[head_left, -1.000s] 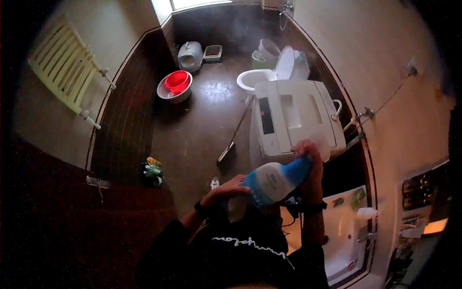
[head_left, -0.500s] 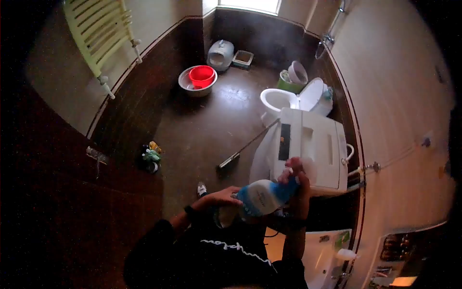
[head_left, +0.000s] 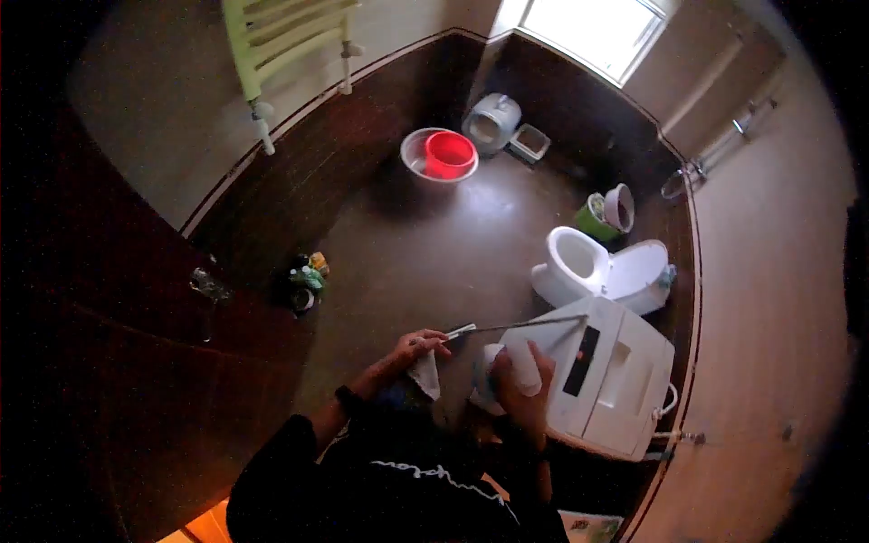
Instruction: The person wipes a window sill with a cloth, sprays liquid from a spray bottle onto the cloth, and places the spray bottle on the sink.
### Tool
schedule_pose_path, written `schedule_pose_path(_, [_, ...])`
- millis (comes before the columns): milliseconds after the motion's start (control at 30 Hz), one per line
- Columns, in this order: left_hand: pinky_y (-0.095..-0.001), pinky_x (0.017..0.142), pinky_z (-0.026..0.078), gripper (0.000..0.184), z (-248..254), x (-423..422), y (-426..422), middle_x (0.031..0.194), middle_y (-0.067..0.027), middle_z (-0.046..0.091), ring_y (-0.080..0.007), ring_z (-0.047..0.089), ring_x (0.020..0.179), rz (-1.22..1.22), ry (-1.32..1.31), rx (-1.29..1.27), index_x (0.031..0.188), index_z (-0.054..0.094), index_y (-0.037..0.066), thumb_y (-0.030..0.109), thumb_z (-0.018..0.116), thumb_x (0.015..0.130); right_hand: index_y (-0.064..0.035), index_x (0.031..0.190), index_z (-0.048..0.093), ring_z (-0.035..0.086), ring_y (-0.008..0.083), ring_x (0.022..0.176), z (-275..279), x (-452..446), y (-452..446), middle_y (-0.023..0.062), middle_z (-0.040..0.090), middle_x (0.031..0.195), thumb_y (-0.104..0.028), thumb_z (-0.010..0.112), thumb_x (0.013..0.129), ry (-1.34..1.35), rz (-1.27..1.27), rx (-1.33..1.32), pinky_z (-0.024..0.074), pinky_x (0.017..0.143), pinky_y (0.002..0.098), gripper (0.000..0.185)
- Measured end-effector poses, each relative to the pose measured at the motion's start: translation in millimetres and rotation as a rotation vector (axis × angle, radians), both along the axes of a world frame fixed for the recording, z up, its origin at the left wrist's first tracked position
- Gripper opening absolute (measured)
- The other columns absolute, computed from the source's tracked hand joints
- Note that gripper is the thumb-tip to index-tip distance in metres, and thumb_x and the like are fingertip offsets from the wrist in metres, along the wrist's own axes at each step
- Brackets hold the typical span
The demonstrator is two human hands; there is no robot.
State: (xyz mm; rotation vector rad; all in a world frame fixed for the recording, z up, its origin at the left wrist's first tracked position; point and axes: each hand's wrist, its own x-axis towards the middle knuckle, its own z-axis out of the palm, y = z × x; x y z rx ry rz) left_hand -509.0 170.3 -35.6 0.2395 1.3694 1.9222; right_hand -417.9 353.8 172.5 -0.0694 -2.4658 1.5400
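Note:
My left hand [head_left: 420,344] is closed on a white cloth [head_left: 424,374] that hangs down in front of my black shirt. To its right, my right hand [head_left: 520,396] is wrapped round a white bottle [head_left: 523,366], whose outline is blurred. A white and bluish shape [head_left: 487,380] shows just left of those fingers; whether it belongs to the bottle, I cannot tell. Beyond my hands, a long-handled floor tool [head_left: 525,323] leans with its handle against the white washing machine [head_left: 625,366]. Its head is partly behind my left hand.
A toilet [head_left: 572,258] with raised lid stands past the washing machine, near a green bin [head_left: 597,217]. A red basin [head_left: 450,154] sits in a larger pale basin [head_left: 415,161]. Several bottles [head_left: 308,282] are on the floor at left. A radiator [head_left: 294,41] hangs on the wall.
My left hand has come off the blue-and-white bottle and moved away, leaving the cloth in it. My right hand has moved lower and left. The view has turned, shifting the room's contents rightward.

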Motion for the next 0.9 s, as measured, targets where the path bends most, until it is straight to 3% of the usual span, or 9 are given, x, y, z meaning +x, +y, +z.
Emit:
schedule_pose_path(133, [-0.0260, 0.078, 0.044, 0.049, -3.5, -17.7, -42.0, 0.096, -0.0082, 0.068, -0.0141, 0.058, 0.088, 0.209, -0.013, 0.091, 0.115, 0.055, 0.000, 0.037, 0.059, 0.084, -0.0003, 0.094, 0.059, 0.058, 0.0130, 0.073, -7.6, -57.8, -36.6, 0.0050, 0.064, 0.082, -0.015, 0.062, 0.085, 0.023, 0.112, -0.316, 0.0470, 0.065, 0.0276, 0.017])
schedule_pose_path(267, [-0.0263, 0.079, 0.045, 0.044, 22.8, -29.1, -82.2, 0.095, -0.0075, 0.067, -0.0126, 0.058, 0.086, 0.306, -0.062, -0.058, 0.114, 0.054, -0.002, 0.033, 0.058, 0.087, -0.0012, 0.085, 0.059, 0.058, 0.0142, 0.068, -18.9, -102.0, -67.6, 0.0052, 0.062, 0.077, -0.012, 0.060, 0.085, 0.165, 0.214, -0.338, 0.0465, 0.061, 0.0278, 0.010])
schedule_pose_path(367, [-0.0260, 0.081, 0.045, 0.041, 36.4, -36.4, -101.9, 0.096, -0.0066, 0.066, -0.0123, 0.058, 0.089, 0.349, -0.044, -0.080, 0.113, 0.056, -0.001, 0.031, 0.057, 0.088, -0.0007, 0.078, 0.062, 0.060, 0.0196, 0.065, -21.4, -119.9, -74.2, 0.0108, 0.062, 0.077, -0.011, 0.059, 0.083, 0.088, 0.423, 0.131, 0.0470, 0.060, 0.0274, 0.011])
schedule_pose_path(567, [-0.0285, 0.088, 0.043, 0.037, 67.5, -47.1, -105.9, 0.106, -0.0092, 0.060, -0.0171, 0.056, 0.100, 0.417, 0.097, -0.232, 0.109, 0.059, 0.000, 0.032, 0.053, 0.091, -0.0027, 0.085, 0.062, 0.060, 0.0214, 0.074, -14.0, -156.6, -103.4, 0.0103, 0.064, 0.082, -0.015, 0.059, 0.083, 0.057, 0.398, -0.337, 0.0473, 0.066, 0.0291, 0.013])
schedule_pose_path(700, [-0.0292, 0.088, 0.042, 0.040, 61.7, -66.1, -101.8, 0.111, -0.0093, 0.056, -0.0172, 0.053, 0.103, 0.483, 0.016, -0.217, 0.117, 0.055, 0.002, 0.028, 0.060, 0.087, -0.0012, 0.085, 0.059, 0.058, 0.0225, 0.072, -41.4, -191.9, -93.7, 0.0096, 0.060, 0.082, -0.020, 0.059, 0.087, 0.183, 0.408, -0.435, 0.0461, 0.064, 0.0338, 0.019])
schedule_pose_path(733, [-0.0292, 0.088, 0.042, 0.040, 81.1, -69.4, -101.2, 0.111, -0.0093, 0.056, -0.0172, 0.053, 0.103, 0.478, 0.012, -0.226, 0.117, 0.055, 0.002, 0.028, 0.060, 0.087, -0.0015, 0.088, 0.059, 0.059, 0.0216, 0.074, -46.4, -204.1, -83.5, 0.0088, 0.061, 0.083, -0.019, 0.059, 0.087, 0.324, 0.425, -0.218, 0.0464, 0.066, 0.0331, 0.018])
schedule_pose_path(767, [-0.0314, 0.089, 0.042, 0.048, 107.5, -70.3, -102.4, 0.116, -0.0110, 0.053, -0.0202, 0.052, 0.106, 0.584, 0.622, -0.488, 0.124, 0.048, 0.002, 0.025, 0.063, 0.084, -0.0018, 0.091, 0.059, 0.060, 0.0206, 0.076, -49.9, -212.3, -77.0, 0.0081, 0.062, 0.085, -0.018, 0.059, 0.088, 0.457, 0.437, 0.000, 0.0467, 0.067, 0.0324, 0.017])
schedule_pose_path(833, [-0.0337, 0.090, 0.042, 0.058, 118.9, -81.2, -102.5, 0.121, -0.0127, 0.049, -0.0231, 0.050, 0.109, 0.640, 1.248, -0.730, 0.130, 0.041, 0.003, 0.022, 0.066, 0.082, -0.0024, 0.090, 0.059, 0.060, 0.0199, 0.076, -53.0, -220.8, -73.2, 0.0078, 0.061, 0.084, -0.017, 0.059, 0.087, 0.305, 0.374, -0.192, 0.0465, 0.067, 0.0318, 0.015])
schedule_pose_path(900, [-0.0370, 0.092, 0.041, 0.078, 95.4, -99.1, -106.4, 0.127, -0.0143, 0.044, -0.0272, 0.048, 0.112, 0.832, 0.986, -0.936, 0.139, 0.026, 0.005, 0.017, 0.072, 0.076, -0.0036, 0.088, 0.060, 0.059, 0.0185, 0.075, -54.8, -231.4, -65.1, 0.0073, 0.061, 0.083, -0.014, 0.061, 0.087, 0.011, 0.253, -0.551, 0.0462, 0.067, 0.0306, 0.011])
